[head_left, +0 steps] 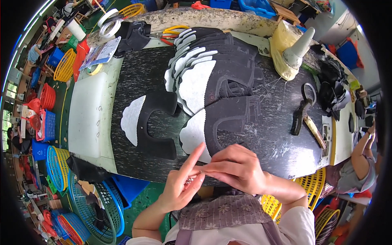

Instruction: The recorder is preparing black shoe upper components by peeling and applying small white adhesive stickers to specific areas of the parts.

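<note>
Above the near edge of the table, my left hand and my right hand meet at their fingertips. My left index finger stretches forward while the thumb and other fingers curl around small shiny bits, too tiny to name. The right thumb and fingers are pinched together; whatever they hold is hidden. Just beyond lies a black U-shaped shoe-upper piece with a white scalloped panel, at the front of an overlapping stack of similar pieces. A separate upper piece rests to the left.
A hammer lies on the right of the table. A grey horn-shaped stand in yellow plastic is at the far right. Orange-handled pliers lie at the back. Baskets stand at lower left; another person sits at right.
</note>
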`<move>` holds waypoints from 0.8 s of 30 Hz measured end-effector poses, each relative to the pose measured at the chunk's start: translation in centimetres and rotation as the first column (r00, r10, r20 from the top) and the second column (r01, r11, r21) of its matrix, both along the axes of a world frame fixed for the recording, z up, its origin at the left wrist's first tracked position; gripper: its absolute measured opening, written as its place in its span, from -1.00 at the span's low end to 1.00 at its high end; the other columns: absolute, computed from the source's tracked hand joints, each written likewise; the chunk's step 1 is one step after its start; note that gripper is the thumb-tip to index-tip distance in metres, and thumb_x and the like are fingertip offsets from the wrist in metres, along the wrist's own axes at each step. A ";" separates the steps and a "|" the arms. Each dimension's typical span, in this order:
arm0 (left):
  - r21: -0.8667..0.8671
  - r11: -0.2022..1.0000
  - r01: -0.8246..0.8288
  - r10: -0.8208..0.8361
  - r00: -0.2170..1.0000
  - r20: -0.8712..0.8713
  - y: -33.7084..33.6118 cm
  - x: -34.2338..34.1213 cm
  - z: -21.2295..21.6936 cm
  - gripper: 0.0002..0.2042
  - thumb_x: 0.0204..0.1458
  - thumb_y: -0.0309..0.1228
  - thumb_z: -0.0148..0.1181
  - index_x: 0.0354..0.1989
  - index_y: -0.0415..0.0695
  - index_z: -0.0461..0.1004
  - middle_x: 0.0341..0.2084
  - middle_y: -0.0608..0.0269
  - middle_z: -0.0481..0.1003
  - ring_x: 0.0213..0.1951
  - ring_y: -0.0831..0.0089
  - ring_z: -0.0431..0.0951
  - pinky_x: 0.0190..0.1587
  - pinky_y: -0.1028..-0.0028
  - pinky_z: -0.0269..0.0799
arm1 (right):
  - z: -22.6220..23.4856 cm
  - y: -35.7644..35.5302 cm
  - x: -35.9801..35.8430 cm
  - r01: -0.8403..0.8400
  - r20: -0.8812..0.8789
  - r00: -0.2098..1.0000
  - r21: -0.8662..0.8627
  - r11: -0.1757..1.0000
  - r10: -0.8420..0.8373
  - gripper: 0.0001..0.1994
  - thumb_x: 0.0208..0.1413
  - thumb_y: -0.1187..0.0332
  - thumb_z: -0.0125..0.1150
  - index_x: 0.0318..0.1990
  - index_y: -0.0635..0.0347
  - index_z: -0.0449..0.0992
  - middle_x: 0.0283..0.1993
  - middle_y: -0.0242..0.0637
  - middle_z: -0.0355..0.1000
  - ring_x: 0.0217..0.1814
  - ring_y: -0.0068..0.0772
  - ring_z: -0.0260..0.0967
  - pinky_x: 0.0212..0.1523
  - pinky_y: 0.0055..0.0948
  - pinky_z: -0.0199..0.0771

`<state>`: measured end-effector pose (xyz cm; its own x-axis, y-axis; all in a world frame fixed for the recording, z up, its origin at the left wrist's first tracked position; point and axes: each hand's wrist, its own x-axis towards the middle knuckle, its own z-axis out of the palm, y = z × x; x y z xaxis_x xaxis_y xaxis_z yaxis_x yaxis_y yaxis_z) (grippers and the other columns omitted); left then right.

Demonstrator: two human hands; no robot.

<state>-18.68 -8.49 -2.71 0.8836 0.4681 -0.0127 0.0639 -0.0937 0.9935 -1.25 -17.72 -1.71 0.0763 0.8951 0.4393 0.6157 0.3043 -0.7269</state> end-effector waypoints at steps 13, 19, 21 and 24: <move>0.274 0.939 -0.209 0.236 0.969 -0.068 1.7 -0.9 -1.7 -0.65 -0.02 -0.62 0.02 0.00 -0.27 0.38 -0.54 0.19 0.45 -0.57 0.31 0.43 -0.45 0.47 0.35 | -3.6 -2.5 1.6 -0.178 -0.824 0.545 -0.296 0.938 -0.156 -0.91 0.17 0.58 -0.05 -0.19 0.37 0.36 -0.19 -0.18 0.44 -0.13 -0.46 0.43 -0.09 -0.48 0.49; 0.470 0.854 -0.221 0.320 0.937 -0.140 3.0 2.3 -2.7 -0.72 -0.20 -0.39 0.36 -0.37 -0.24 0.41 -0.55 0.27 0.40 -0.59 0.46 0.41 -0.52 0.53 0.28 | -4.6 -2.7 1.5 -0.020 -0.526 0.808 -0.475 0.880 -0.265 -0.93 0.05 0.60 0.15 -0.29 0.38 0.44 -0.30 -0.20 0.47 -0.21 -0.45 0.48 -0.21 -0.55 0.52; -0.209 0.958 -0.199 0.186 0.979 -0.080 1.8 2.4 -3.3 -0.80 -0.09 -0.43 0.30 -0.41 -0.26 0.40 -0.55 0.38 0.42 -0.56 0.78 0.32 -0.58 0.70 0.14 | -4.7 -2.9 1.5 0.008 -0.506 0.833 -0.396 0.918 -0.225 -0.91 -0.01 0.56 0.23 -0.31 0.32 0.52 -0.30 -0.28 0.49 -0.27 -0.52 0.48 -0.24 -0.59 0.53; -0.042 0.972 -0.231 0.225 0.967 -0.122 0.1 3.4 -4.2 -0.86 -0.05 -0.48 0.26 -0.35 -0.27 0.46 -0.51 0.35 0.49 -0.52 0.71 0.42 -0.56 0.66 0.23 | -4.6 -2.9 1.8 -0.038 -0.536 0.824 -0.380 0.924 -0.186 -0.90 -0.03 0.57 0.24 -0.31 0.29 0.55 -0.30 -0.30 0.49 -0.25 -0.53 0.48 -0.24 -0.60 0.53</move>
<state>-15.24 -8.41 -6.88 0.7446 0.6527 -0.1402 0.1917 -0.0079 0.9814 0.54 -20.61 -6.26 0.2769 0.9596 -0.0493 0.0842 -0.0754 -0.9936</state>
